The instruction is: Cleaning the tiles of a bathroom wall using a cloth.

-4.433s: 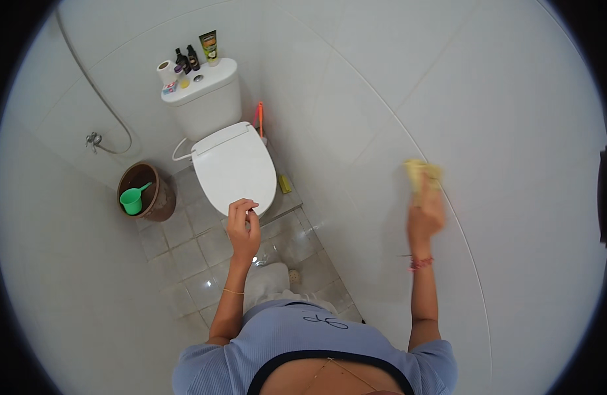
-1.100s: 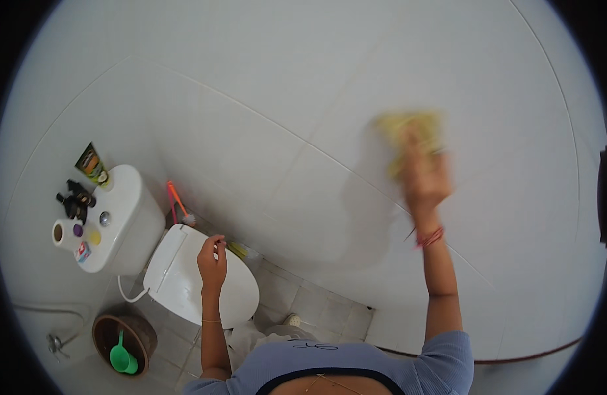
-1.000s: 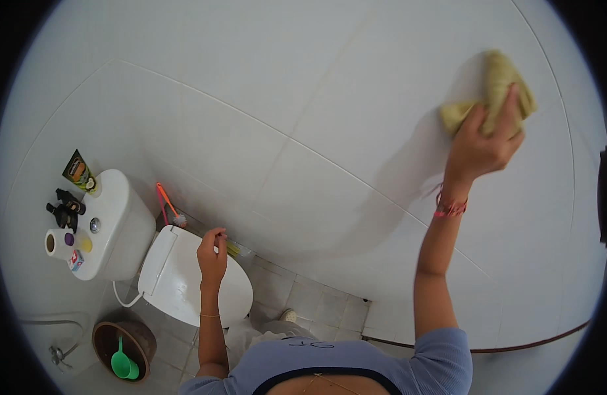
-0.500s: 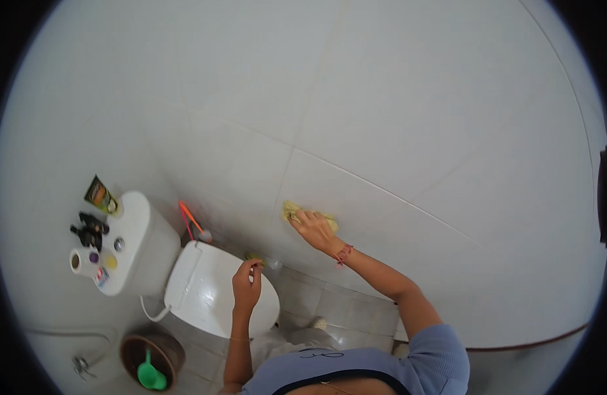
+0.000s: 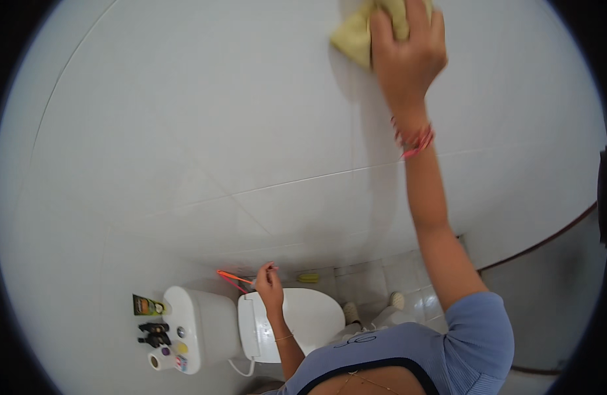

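Note:
My right hand (image 5: 406, 49) is raised high and presses a yellow cloth (image 5: 361, 34) flat against the white tiled wall (image 5: 204, 131). The cloth sticks out to the left of my fingers. My left hand (image 5: 269, 286) hangs low over the closed white toilet lid (image 5: 306, 316), fingers loosely curled; I cannot tell whether it holds anything small. An orange-handled brush (image 5: 234, 278) leans against the wall just beside that hand.
The white toilet cistern (image 5: 195, 329) carries several small bottles (image 5: 152, 332), a tube and a paper roll on its top. A small yellow object (image 5: 308, 278) lies at the foot of the wall. Tiled floor (image 5: 376, 289) shows right of the toilet.
My right hand has swept the cloth from low on the wall beside the toilet up to the top of the wall. My left hand stayed over the toilet lid.

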### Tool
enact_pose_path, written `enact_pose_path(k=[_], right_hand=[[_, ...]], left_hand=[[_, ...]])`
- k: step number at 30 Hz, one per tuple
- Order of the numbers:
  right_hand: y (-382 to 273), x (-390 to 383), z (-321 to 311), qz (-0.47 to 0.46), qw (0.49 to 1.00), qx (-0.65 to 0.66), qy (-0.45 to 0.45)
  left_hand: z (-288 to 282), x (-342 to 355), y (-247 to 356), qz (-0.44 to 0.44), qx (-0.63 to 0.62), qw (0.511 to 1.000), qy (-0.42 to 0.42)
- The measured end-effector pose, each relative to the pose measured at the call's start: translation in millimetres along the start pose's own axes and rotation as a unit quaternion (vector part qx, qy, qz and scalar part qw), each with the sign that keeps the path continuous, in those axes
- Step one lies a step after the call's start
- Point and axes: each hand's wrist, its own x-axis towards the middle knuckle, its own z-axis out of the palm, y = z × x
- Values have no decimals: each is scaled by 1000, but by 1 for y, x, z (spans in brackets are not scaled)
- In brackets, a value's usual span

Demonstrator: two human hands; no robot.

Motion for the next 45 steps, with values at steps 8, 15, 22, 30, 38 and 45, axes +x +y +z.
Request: enact_pose_path(k=[8, 15, 22, 30, 38, 45], right_hand=[[185, -273, -157, 433, 885, -129, 106], [199, -245, -161, 539, 816, 43, 202], [137, -139, -125, 100, 993, -39, -41], [247, -229, -187, 273, 943, -190, -26], [272, -216, -249, 590, 806, 30, -32], [252, -152, -325, 523, 700, 287, -393]], left_hand=[[-19, -2, 3, 97, 77, 992, -29], [21, 6, 24, 99, 42, 993, -47], [127, 10, 115, 156, -56, 964, -209], [166, -5, 138, 160, -105, 952, -240], [220, -40, 201, 128, -165, 920, -331], [324, -95, 285, -3, -349, 846, -403]])
